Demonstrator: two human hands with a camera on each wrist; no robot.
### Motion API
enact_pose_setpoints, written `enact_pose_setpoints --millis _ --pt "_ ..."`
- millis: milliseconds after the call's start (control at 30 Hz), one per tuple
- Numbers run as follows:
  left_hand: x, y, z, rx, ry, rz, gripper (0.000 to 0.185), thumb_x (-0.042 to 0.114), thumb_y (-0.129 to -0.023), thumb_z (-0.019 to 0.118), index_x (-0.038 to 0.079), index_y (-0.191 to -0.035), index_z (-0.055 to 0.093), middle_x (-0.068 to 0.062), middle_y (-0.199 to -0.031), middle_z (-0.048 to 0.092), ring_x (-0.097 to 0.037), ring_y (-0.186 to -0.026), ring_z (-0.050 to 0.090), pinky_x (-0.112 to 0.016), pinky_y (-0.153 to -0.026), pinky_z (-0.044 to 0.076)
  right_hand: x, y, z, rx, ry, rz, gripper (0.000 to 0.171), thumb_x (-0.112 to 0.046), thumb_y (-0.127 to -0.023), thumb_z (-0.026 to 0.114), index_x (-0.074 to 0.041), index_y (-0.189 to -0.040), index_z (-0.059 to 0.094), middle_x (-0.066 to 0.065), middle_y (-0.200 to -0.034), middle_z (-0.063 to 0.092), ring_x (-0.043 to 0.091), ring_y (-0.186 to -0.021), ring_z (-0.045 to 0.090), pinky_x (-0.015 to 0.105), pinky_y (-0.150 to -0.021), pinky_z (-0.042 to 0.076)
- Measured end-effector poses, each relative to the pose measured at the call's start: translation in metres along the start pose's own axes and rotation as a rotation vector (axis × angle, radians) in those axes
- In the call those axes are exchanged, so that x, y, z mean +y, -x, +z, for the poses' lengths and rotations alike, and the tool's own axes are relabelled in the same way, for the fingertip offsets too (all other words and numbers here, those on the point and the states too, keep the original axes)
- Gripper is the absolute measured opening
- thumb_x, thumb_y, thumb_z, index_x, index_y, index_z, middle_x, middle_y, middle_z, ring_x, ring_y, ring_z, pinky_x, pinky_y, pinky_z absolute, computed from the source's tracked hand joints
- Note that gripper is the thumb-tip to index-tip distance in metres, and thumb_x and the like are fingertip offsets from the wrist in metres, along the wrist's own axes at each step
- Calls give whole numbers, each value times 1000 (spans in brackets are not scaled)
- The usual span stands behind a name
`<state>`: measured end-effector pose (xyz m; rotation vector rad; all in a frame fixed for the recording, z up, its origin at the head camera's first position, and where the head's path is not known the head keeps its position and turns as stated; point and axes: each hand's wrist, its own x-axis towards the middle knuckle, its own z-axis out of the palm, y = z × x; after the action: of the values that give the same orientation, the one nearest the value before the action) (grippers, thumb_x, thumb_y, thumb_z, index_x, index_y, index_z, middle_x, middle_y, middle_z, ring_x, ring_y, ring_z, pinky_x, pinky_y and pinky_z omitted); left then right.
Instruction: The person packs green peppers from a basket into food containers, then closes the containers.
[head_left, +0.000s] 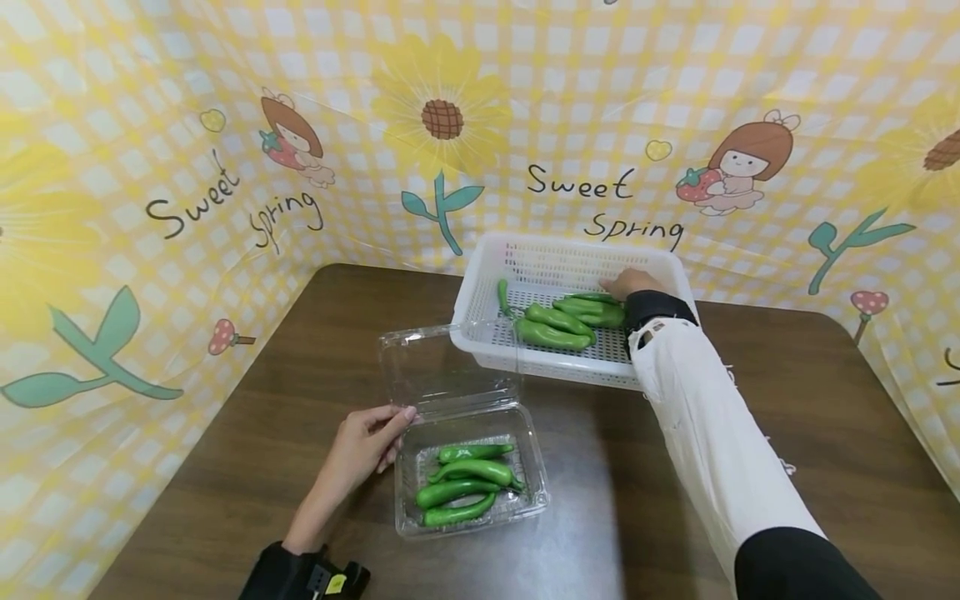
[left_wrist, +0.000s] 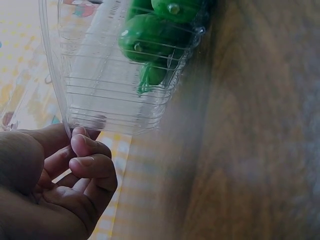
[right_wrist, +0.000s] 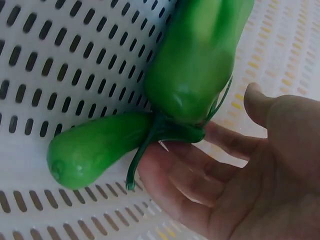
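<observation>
My left hand (head_left: pixel 365 442) pinches the left rim of a clear plastic clamshell box (head_left: pixel 534 442) near its hinge, thumb on top. The box's lid (head_left: pixel 450 358) stands raised behind it. Several green peppers (head_left: pixel 471 471) lie side by side in the box. My right hand (head_left: pixel 632 282) reaches into a white perforated basket (head_left: pixel 480 354) at its right end. In the right wrist view, its fingers (right_wrist: pixel 185 175) lie loosely bent at the stems of the green peppers (right_wrist: pixel 200 65), with the thumb apart from them. Other green peppers (head_left: pixel 553 335) lie left of that hand.
The brown wooden table (head_left: pixel 300 358) carries the box in front and the basket at the back. A yellow checked cloth (head_left: pixel 555 108) with printed flowers and figures hangs along the back and sides. The basket's near left corner lies close behind the raised lid.
</observation>
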<state>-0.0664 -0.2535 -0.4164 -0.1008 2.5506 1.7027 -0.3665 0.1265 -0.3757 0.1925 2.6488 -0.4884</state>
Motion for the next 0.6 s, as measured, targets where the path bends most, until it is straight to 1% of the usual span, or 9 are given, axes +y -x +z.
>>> enact_pose_setpoints --millis 67,167,267,367,433,600 --pt "0 0 0 -1 5 -7 31 37 -100 59 10 -103 75 -6 -66 57 -8 -45 46 -26 -39 44 -1 -2 3 23 14 3 61 -51 -104 41 5 -118 62 19 -106 61 31 -94 58 44 -89 47" --pt "-1 1 0 -5 14 -15 32 37 -100 59 10 -104 75 -5 -66 56 -8 -45 46 -25 -39 44 0 -5 7 57 16 -9 52 -43 -102 50 5 -117 63 19 -104 63 29 -90 59 42 -84 49" --pt "-2 1 1 -6 20 -18 32 37 -100 59 10 -104 75 -6 -66 56 -8 -45 46 -25 -39 43 2 -7 7 68 17 -36 45 -36 -99 58 6 -115 64 17 -101 63 28 -88 59 40 -81 50" --pt "-2 0 1 -5 18 -12 32 37 -100 59 10 -104 75 -6 -65 56 -8 -45 45 -25 -38 43 4 -7 5 44 -4 -62 44 -33 -98 60 7 -116 63 17 -100 61 29 -88 57 40 -81 49" --pt "-2 0 0 -5 16 -6 32 38 -100 59 10 -104 75 -6 -65 56 -8 -45 45 -26 -38 43 5 -8 3 10 -48 -66 43 -32 -97 61 6 -117 62 17 -101 61 29 -89 58 39 -79 51" --pt "-1 0 0 -5 16 0 32 36 -100 59 9 -103 75 -5 -64 56 -8 -44 45 -25 -38 43 11 -12 0 -85 -147 -51 38 -23 -97 62 5 -123 60 23 -116 62 32 -93 65 37 -73 57"
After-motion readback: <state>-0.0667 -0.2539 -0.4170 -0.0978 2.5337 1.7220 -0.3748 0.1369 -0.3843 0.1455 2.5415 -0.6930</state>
